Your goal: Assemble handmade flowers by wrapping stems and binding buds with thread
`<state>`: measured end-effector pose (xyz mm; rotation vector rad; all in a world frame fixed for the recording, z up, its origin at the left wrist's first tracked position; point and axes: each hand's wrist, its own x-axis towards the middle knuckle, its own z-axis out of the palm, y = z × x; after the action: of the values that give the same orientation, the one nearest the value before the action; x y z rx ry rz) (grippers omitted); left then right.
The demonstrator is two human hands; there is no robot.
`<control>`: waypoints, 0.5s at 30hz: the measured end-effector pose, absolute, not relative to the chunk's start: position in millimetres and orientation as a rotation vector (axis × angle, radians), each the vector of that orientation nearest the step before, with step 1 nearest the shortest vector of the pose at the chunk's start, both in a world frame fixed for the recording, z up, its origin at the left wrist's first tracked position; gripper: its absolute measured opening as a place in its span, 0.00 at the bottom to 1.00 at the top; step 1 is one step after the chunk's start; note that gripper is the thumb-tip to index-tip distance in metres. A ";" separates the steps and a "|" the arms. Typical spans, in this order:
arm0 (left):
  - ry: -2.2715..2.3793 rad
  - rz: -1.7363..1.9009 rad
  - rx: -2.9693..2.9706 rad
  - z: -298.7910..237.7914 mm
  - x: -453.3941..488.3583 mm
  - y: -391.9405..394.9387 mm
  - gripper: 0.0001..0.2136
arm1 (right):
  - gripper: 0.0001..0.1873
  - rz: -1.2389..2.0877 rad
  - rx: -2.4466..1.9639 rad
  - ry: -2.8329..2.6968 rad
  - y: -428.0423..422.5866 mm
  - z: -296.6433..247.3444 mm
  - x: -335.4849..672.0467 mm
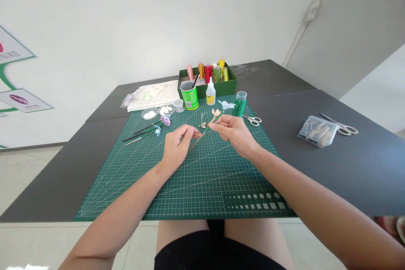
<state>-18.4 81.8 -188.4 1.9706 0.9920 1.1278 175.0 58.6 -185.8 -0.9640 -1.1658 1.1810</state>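
Over the cutting mat (142,185), my right hand (236,133) is closed, pinching an artificial flower with pale peach petals (216,113) and a strip of green thread by its fingertips. A thin brown wire stem (196,140) runs down and left from there. My left hand (180,143) is closed near the stem, its fingertips at the wire; the exact grip is partly hidden. A smaller peach blossom (202,125) shows between the hands. Just beyond my right hand stand a spool of green thread (239,104) and a pale blue flower (226,105).
Behind the hands are a glue bottle (210,95), a green can (190,97) and a green box (232,82) of thread spools. Left lie a purple flower (165,121) and dishes of white pieces (149,113). Right are scissors (253,120), a clear case (318,131) and more scissors (346,130).
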 end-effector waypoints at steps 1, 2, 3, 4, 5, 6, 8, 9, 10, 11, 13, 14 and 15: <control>0.992 1.173 1.931 -188.0 -18.3 82.1 0.18 | 0.21 1.193 -0.964 -1.184 58.5 -186.8 173.6; 0.973 1.200 1.886 -187.9 -17.7 82.4 0.20 | 0.21 1.208 -0.961 -1.202 58.3 -188.3 171.6; 0.938 1.196 1.836 -188.1 -16.8 82.3 0.21 | 0.21 1.226 -0.955 -1.217 58.1 -190.0 169.1; 0.897 1.155 1.788 -188.6 -15.5 82.0 0.23 | 0.21 1.246 -0.944 -1.229 57.7 -191.9 166.3; 0.854 1.088 1.743 -189.4 -13.8 81.3 0.24 | 0.21 1.264 -0.927 -1.237 57.3 -193.6 163.6; 0.819 1.009 1.701 -190.3 -12.0 80.2 0.26 | 0.21 1.280 -0.903 -1.242 56.9 -195.1 161.2; 0.801 0.867 1.664 -191.7 -8.5 77.2 0.28 | 0.20 1.299 -0.858 -1.244 56.0 -196.7 158.0; 0.819 0.827 1.685 -191.8 -7.2 75.5 0.28 | 0.20 1.296 -0.845 -1.239 55.6 -196.7 157.4; 0.847 0.813 1.725 -191.5 -6.4 74.0 0.27 | 0.20 1.286 -0.840 -1.235 55.2 -196.1 157.4; 0.869 0.818 1.769 -190.8 -6.0 72.8 0.26 | 0.20 1.273 -0.843 -1.234 54.9 -195.0 157.8; 0.874 0.830 1.823 -189.0 -6.2 72.0 0.23 | 0.20 1.244 -0.852 -1.237 54.4 -192.0 159.5; 0.855 0.824 1.819 -188.3 -6.6 72.4 0.22 | 0.20 1.234 -0.852 -1.238 54.3 -190.5 160.3; 0.830 0.806 1.797 -188.1 -7.0 73.1 0.21 | 0.20 1.230 -0.851 -1.240 54.3 -189.1 161.1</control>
<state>-7.0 73.1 -188.1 1.7974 0.8299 0.8060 161.1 54.3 -189.1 -0.8507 -1.2403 1.2296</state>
